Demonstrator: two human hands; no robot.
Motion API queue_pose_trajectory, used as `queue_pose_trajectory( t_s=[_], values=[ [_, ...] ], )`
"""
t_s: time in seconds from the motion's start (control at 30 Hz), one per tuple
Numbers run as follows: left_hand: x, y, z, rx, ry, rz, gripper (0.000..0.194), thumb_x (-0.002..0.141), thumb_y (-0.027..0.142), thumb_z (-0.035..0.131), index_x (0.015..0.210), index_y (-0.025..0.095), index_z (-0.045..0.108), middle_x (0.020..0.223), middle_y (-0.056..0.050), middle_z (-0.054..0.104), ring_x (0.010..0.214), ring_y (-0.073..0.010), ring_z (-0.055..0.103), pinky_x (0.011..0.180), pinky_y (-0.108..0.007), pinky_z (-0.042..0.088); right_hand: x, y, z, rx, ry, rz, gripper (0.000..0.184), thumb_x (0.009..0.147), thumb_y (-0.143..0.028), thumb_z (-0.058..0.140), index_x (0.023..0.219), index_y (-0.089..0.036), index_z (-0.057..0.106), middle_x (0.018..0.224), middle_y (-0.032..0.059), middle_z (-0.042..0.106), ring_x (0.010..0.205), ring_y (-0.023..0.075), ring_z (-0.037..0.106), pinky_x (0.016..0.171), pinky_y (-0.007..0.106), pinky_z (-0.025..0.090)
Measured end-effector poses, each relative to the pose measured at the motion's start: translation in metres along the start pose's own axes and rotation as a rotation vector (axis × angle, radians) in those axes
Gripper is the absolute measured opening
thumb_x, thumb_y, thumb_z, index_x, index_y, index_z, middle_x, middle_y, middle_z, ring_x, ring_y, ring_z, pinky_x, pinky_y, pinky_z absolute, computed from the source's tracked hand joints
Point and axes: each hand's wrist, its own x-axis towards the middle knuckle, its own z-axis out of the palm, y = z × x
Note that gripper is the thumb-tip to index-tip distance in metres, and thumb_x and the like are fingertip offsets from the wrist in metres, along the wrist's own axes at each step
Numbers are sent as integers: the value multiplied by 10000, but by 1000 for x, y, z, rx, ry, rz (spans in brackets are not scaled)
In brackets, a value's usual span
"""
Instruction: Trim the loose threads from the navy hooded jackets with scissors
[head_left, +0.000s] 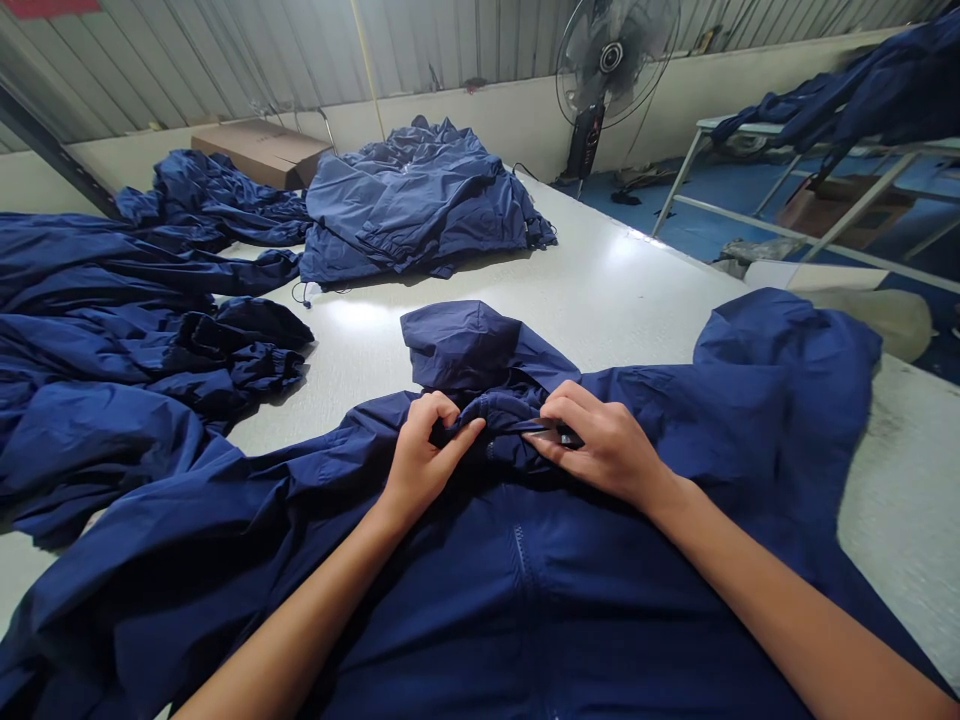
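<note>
Grasping a navy jacket's collar (pixel 495 425) with clenched fingers (pixel 450 425), on a white table (pixel 600 300), fan (pixel 611 60) beyond.

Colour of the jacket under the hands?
The jacket is plain navy blue, best in the head view.

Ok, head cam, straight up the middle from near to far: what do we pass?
Zip of the navy jacket → left hand and right hand at the collar → jacket hood → white table top → folded navy jacket → cream wall
</note>
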Motion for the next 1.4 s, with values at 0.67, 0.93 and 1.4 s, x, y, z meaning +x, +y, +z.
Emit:
queue_pose_trajectory(
  t_s=[0.67, 0.93, 1.4],
  values=[
    [4, -8, -13, 493, 110, 517, 321, 662, -76, 449, 638, 227, 342, 614, 29, 492, 614, -165, 426, 704, -325, 337, -14, 10, -1, -44, 42, -28, 164, 804, -76, 488, 765, -219, 558, 744, 15, 598, 585, 133, 520, 559, 232, 385],
    [4, -9, -13, 418, 62, 462, 333, 538, -60, 414, 618, 229, 270, 609, 23, 423, 612, -165, 368, 625, -305, 313, -6, 14, 2, 223, -216, 221, 144, 726, -87, 557, 786, -217, 547, 740, -15, 619, 638, 140, 564, 605, 240, 434],
    [2, -9, -12, 217, -23, 214, 283, 699, 31, 501, 607, 225, 317, 587, 45, 409, 549, -119, 382, 548, -253, 296, -5, 12, 0, 245, -252, 327, 127, 725, -104, 574, 780, -214, 543, 775, -10, 632, 688, 154, 576, 646, 259, 420]
  ],
)
